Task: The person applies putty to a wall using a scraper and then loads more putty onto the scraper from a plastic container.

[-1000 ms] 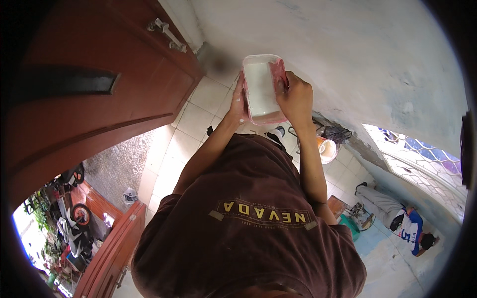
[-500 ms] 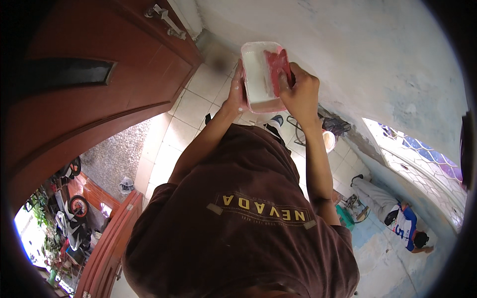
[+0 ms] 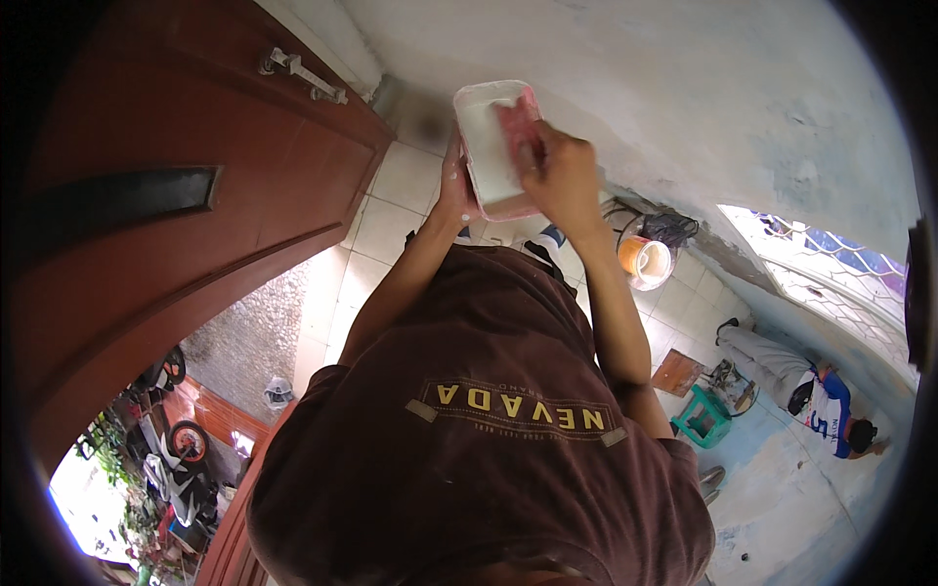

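Note:
A white tray with pink-stained edges point(image 3: 481, 195) holds pale, wet-looking material; my left hand point(image 3: 454, 186) is closed on its left side, fingers partly hidden behind it. My right hand point(image 3: 562, 176) grips a flat red scraper point(image 3: 513, 119), blurred, over the inside of the tray. Both hands are out in front of my body, above the tiled floor point(image 3: 381, 230), near a patchy pale wall point(image 3: 684, 98).
A reddish wooden door point(image 3: 127, 254) stands left, with a motorbike point(image 3: 181, 483) beyond the doorway. Right are an orange-and-white bucket point(image 3: 635, 256), dark bag point(image 3: 669, 227), green stool point(image 3: 699, 415), barred window point(image 3: 821, 264) and, lower down, a co-worker point(image 3: 801, 396) by the wall.
The tray and both hands have risen in the picture and shifted left. The red scraper has moved from the tray's right side toward its middle, my right hand with it.

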`<state>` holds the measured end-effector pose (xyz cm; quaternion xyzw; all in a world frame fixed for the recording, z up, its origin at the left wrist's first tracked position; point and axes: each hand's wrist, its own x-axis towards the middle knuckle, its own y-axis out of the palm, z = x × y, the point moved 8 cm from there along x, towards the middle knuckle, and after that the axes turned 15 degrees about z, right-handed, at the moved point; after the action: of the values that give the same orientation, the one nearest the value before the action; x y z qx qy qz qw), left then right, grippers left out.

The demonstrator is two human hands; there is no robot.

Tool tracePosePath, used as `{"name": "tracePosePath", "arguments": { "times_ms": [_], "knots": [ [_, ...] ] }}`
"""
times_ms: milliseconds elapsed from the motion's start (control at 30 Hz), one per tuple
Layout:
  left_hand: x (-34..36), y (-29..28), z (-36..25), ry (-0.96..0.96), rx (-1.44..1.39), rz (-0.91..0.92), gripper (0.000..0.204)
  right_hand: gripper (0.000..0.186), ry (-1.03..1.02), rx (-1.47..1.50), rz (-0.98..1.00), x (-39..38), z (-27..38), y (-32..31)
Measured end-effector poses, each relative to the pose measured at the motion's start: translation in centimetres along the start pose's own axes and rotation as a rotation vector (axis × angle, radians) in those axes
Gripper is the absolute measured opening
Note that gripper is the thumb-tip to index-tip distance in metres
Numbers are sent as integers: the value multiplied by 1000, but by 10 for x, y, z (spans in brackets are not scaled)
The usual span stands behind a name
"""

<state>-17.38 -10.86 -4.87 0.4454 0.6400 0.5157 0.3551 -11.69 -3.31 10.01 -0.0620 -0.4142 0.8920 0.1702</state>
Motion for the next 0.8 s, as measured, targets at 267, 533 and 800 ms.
{"name": "tracePosePath", "arguments": {
  "times_ms": [267, 533, 800],
  "knots": [
    [-7, -26, -5, 13, 41, 47, 66, 14, 69, -100, 125, 1, -5, 18],
    [-1, -4, -10, -5, -19, 102, 63, 24, 8, -154, 128, 16, 8, 37],
    [-8, -24, -26, 51, 106, -12, 65, 12, 131, -125, 84, 13, 2, 8]
  ]
}}
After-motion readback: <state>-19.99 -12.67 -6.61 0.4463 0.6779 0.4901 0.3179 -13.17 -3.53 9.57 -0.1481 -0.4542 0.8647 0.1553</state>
